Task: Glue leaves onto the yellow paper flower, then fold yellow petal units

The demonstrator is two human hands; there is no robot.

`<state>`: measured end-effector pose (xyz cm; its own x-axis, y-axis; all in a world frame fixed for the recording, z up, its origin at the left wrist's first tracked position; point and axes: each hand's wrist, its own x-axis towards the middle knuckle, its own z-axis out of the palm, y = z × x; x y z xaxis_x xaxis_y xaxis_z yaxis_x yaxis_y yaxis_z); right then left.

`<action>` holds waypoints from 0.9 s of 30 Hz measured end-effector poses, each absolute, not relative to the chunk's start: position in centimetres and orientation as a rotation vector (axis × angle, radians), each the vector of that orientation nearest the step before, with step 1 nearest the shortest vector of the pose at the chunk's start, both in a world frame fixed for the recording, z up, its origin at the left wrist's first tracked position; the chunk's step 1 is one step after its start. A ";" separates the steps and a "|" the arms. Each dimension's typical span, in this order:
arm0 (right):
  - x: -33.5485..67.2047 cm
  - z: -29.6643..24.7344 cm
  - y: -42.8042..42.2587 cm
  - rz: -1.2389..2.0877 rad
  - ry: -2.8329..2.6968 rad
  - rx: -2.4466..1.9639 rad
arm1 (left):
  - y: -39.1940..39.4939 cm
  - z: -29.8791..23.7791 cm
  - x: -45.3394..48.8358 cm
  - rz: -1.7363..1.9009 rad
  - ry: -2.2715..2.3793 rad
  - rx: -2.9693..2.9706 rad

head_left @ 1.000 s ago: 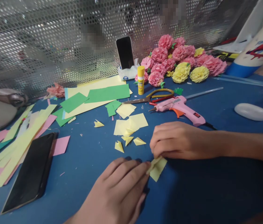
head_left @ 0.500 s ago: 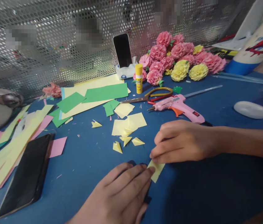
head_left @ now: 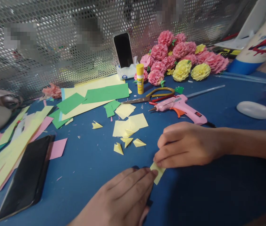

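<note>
A small piece of pale yellow paper [head_left: 159, 176] lies on the blue table, partly covered by fingers of both hands. My right hand [head_left: 187, 146] pinches its upper edge, fingers curled. From the lower left, my left hand [head_left: 121, 196] reaches in, its fingers together and the fingertips holding the paper's left edge; its thumb is mostly hidden. Just beyond are small folded yellow paper pieces [head_left: 139, 143] and flat yellow paper squares [head_left: 138, 121]. A pink glue gun [head_left: 187, 108] rests behind my right hand.
Scissors [head_left: 136, 100] and a yellow glue stick [head_left: 140, 80] are farther back, near pink and yellow paper flowers [head_left: 160, 51]. Green paper [head_left: 108, 93] lies left of them. At left are a dark phone [head_left: 26, 179] and paper strips [head_left: 32, 130]; a white oval object [head_left: 254, 110] is at right.
The fingers of my right hand have shifted slightly down and right on the yellow paper. My left fingertips remain at its left edge. The other things stay where they were.
</note>
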<state>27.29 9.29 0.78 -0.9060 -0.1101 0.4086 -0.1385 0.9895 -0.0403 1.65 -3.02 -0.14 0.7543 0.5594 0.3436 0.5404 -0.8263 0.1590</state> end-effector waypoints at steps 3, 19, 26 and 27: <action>27.2 0.8 9.3 0.104 -2.722 0.184 | -3.1 0.1 1.6 0.597 0.912 2.880; 27.3 0.5 9.3 0.159 -2.753 0.197 | -2.9 -2.7 1.2 0.801 0.788 3.042; 27.1 0.2 8.5 0.116 -2.824 0.140 | -3.1 -2.4 1.3 0.769 0.778 3.085; 27.0 0.3 8.3 0.104 -2.832 0.121 | -3.1 -2.4 1.3 0.753 0.772 3.096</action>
